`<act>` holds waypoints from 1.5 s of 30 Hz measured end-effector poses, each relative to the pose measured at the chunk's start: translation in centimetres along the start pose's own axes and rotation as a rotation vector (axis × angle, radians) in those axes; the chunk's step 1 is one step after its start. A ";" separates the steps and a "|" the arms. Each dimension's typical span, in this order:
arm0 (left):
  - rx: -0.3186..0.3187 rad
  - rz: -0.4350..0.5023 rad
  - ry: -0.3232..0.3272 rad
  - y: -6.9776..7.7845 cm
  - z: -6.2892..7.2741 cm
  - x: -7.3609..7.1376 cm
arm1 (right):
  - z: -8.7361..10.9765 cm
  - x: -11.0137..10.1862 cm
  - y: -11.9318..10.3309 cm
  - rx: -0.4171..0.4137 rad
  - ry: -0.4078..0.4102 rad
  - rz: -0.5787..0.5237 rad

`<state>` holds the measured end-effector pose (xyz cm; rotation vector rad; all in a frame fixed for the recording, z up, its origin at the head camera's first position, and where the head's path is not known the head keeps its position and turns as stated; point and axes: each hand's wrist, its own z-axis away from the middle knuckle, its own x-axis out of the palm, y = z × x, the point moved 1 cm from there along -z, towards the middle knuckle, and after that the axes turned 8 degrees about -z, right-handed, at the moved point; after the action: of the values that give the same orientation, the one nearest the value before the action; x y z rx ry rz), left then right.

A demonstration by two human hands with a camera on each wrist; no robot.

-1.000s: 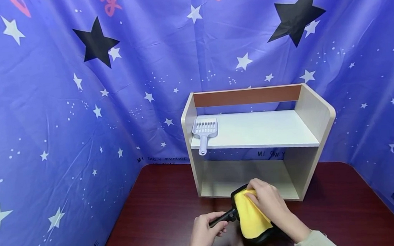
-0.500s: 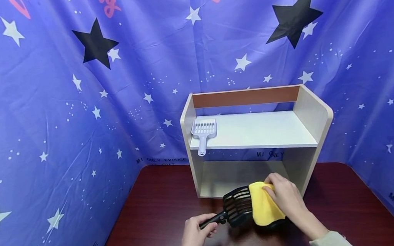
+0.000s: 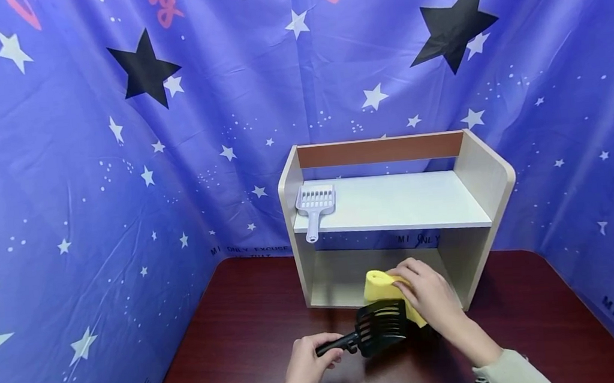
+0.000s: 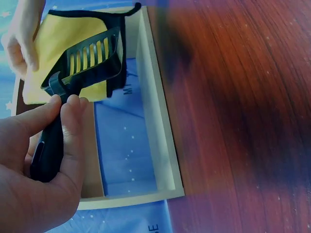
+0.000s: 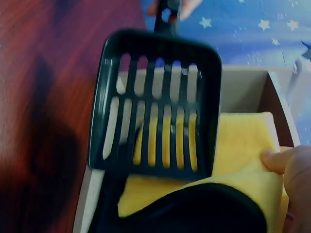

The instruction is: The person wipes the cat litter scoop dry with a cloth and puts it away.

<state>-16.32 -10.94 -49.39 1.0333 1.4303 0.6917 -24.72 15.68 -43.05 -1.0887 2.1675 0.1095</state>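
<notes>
A black slotted litter scoop (image 3: pixel 369 334) is held by its handle in my left hand (image 3: pixel 303 363), thumb and fingers round it. Its slotted head is tilted over the table. My right hand (image 3: pixel 431 295) pinches a folded yellow cloth (image 3: pixel 377 283) just behind and to the right of the scoop head. In the left wrist view, black trim (image 4: pixel 116 29) runs along the edge of the cloth. Through the scoop's slots (image 5: pixel 165 141) the right wrist view shows yellow cloth; whether they touch I cannot tell.
A two-tier shelf unit (image 3: pixel 495 225) stands behind the hands on the dark red table (image 3: pixel 241 317). On its upper board, at the left, lies a pale lavender slotted scoop (image 3: pixel 313 212), handle overhanging the front. A blue star-print curtain (image 3: pixel 245 100) surrounds the table.
The cloth first lay over the scoop head, then slid right along it. Now it is lifted behind the head, which is bared and tilted. My left hand keeps its hold on the handle.
</notes>
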 end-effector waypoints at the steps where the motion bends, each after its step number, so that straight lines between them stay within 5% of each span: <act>1: 0.001 0.000 0.000 0.1 0.0 0.1 | -0.1 0.2 -0.2 -0.029 -0.013 -0.003; 9: 0.021 -0.059 0.010 0.2 -0.3 0.1 | 0.4 1.4 -0.9 -0.286 -0.121 -0.050; 13: 0.027 -0.077 0.016 0.3 -0.3 -0.1 | 1.1 1.3 0.0 -0.307 -0.134 -0.066; 28: -0.006 0.092 0.010 -0.3 -0.5 -1.1 | 3.6 -1.1 3.3 0.171 -0.059 -0.162; 33: -0.032 0.191 0.021 -0.6 -0.8 -1.1 | 3.8 -1.2 3.5 0.258 -0.054 -0.227; 40: 0.049 0.377 0.044 -1.3 -1.3 -0.5 | 4.1 -0.9 3.2 0.361 -0.011 -0.340; 45: -0.062 0.490 0.058 -1.3 -1.3 0.5 | 4.0 -0.6 2.6 0.438 0.025 -0.422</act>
<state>-17.84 -10.85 -50.62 1.3392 1.2009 1.1178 -24.20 19.25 -46.27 -1.2519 1.8130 -0.5451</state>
